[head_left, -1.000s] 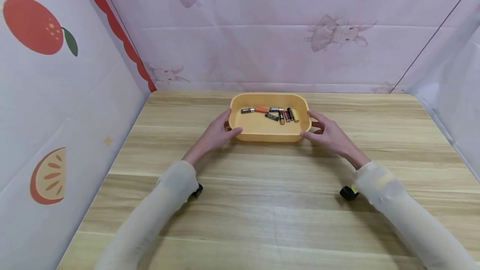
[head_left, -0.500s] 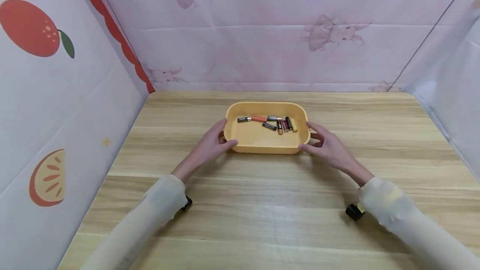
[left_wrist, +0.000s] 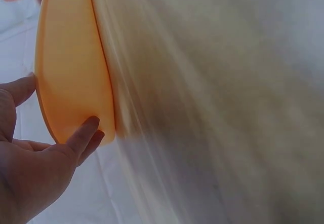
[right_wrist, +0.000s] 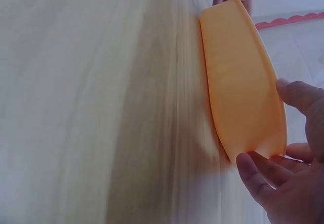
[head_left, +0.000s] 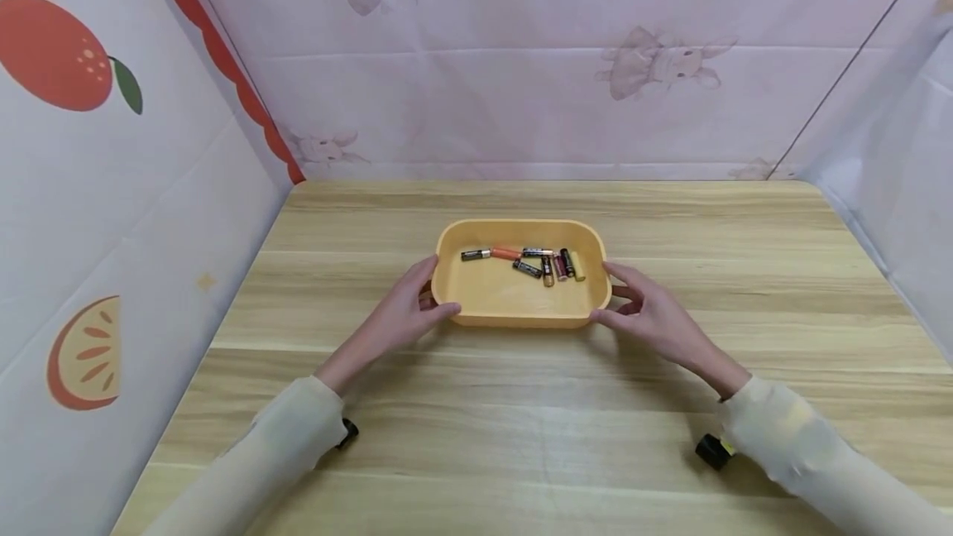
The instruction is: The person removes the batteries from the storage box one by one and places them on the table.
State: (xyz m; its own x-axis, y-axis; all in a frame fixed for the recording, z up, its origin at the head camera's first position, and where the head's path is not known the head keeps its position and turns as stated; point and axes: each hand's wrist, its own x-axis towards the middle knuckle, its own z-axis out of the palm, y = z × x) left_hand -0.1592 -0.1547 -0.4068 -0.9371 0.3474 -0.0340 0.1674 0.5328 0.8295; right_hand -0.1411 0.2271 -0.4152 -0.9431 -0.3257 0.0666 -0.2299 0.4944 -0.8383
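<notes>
A yellow, rounded-rectangular, plastic-looking container (head_left: pixel 495 294) is gripped at its left end by the left hand (head_left: pixel 404 306) and at its right by the right hand (head_left: pixel 653 310), on or just above the pale wood-grain surface (head_left: pixel 491 412). Two-handed handling is judged underway; with multicoloured cylindrical batteries (head_left: pixel 527 269) loose inside, level support seems called for.

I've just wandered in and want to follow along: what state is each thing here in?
Yellow plastic bin: upright, open-topped, held at both ends.
Batteries: loose, lying on their sides inside the bin, mostly toward its right half.
Left hand: gripping the bin's left end.
Right hand: gripping its right end.
Rabbit-print backdrop: creased.
Wood-grain tabletop: flat.
</notes>
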